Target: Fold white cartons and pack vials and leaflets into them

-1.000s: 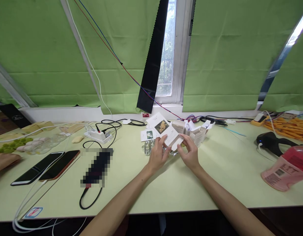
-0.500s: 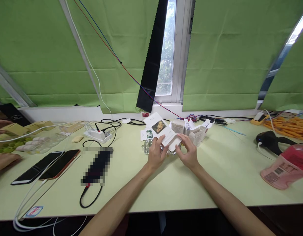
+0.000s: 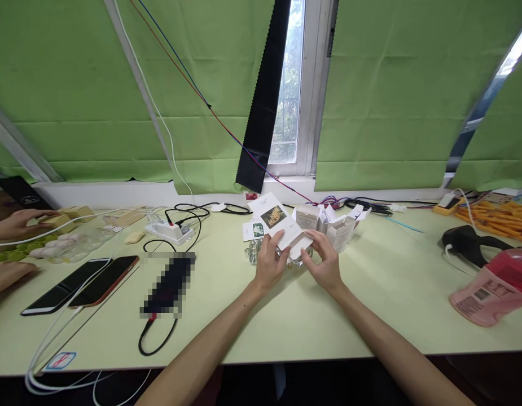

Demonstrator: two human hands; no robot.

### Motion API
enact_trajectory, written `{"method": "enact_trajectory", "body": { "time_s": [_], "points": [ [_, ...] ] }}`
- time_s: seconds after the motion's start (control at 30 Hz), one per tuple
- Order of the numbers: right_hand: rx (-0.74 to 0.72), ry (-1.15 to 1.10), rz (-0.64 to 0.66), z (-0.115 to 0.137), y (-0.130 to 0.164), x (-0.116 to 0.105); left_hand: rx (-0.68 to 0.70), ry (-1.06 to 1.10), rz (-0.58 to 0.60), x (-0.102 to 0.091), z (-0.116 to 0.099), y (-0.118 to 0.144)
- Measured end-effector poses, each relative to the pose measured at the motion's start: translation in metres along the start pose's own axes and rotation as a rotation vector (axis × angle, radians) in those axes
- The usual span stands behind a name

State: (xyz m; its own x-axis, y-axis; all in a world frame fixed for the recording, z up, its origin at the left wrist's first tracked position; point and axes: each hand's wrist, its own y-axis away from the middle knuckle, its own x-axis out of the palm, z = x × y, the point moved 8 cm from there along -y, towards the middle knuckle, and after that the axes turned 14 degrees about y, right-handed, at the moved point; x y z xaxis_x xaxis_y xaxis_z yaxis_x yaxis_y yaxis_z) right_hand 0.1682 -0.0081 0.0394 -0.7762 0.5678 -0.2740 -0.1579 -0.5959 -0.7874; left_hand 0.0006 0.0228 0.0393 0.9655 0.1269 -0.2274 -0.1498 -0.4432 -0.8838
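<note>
A white cardboard box (image 3: 269, 203) with a picture of yellow flowers is tilted up between my hands. My left hand (image 3: 270, 265) grips its lower left side, thumb and fingers closed on it. At the box's near end, my right hand (image 3: 326, 265) pinches the flap (image 3: 301, 248) between thumb and fingers. Clear glass pieces (image 3: 253, 252), perhaps small jars, lie on the table behind and under the box, partly hidden by it and my hands. Past my left hand is another white box (image 3: 250, 231) with a green picture. Several white boxes (image 3: 341, 232), some with open flaps, stand beyond my right hand.
A power strip (image 3: 167, 230), cables and two phones (image 3: 104, 282) lie to the left. A co-worker's hands (image 3: 19, 225) are at the far left, near yellow boxes and an egg-like tray (image 3: 66, 248). On the right are a black scanner-like device (image 3: 464, 245) and a pink-red container (image 3: 493, 287).
At the far left, the co-worker's upper hand has come further into view, over the yellow boxes. My hands and the white box have barely moved.
</note>
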Motion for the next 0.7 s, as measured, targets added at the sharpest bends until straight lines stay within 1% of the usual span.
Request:
{"method": "enact_trajectory", "body": {
  "time_s": [0.17,0.27,0.57,0.7],
  "points": [
    [0.106,-0.055,0.029,-0.01,0.003,0.005,0.011,0.024,0.047,0.003,-0.002,0.0],
    [0.142,-0.057,0.036,-0.016,0.004,0.008,0.006,0.017,0.061,0.005,-0.002,-0.001],
    [0.135,-0.003,0.002,-0.019,0.004,0.008,-0.006,-0.01,0.083,0.007,-0.002,-0.002],
    [0.146,-0.014,0.004,-0.021,0.004,0.009,-0.012,-0.012,0.095,0.008,-0.001,-0.001]
  ]
}}
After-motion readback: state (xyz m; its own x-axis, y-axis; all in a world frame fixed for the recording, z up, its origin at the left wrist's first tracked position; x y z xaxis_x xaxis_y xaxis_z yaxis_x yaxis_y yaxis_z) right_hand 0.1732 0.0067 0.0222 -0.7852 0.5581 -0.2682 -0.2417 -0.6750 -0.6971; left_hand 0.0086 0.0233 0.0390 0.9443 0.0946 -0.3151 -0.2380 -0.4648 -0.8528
